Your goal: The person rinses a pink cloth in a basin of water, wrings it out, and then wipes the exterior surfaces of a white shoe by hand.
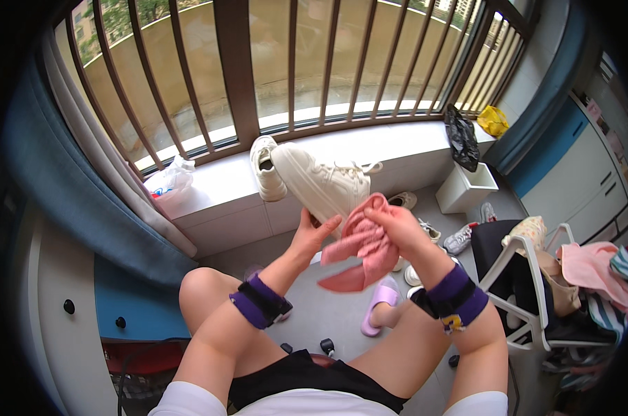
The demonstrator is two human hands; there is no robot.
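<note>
My left hand [315,236] grips a white lace-up sneaker [319,179] by its sole and heel end, holding it up in front of the window ledge. The shoe lies tilted on its side, its toe towards the upper left and its laces facing right. A bunched pink cloth [368,242] is in my right hand [397,229], up against the shoe's ankle opening, and its loose ends hang down. Whether the cloth reaches inside the shoe is hidden. Behind the toe, another white sneaker [268,171] leans on the white ledge [223,179].
A clear plastic bag [173,179], a black plastic bag [460,135] and a yellow bag [493,120] sit on the ledge. Below stands a white bin [467,190]. Several shoes [459,239] lie on the floor. At right, a chair [532,286] carries clothes [597,270].
</note>
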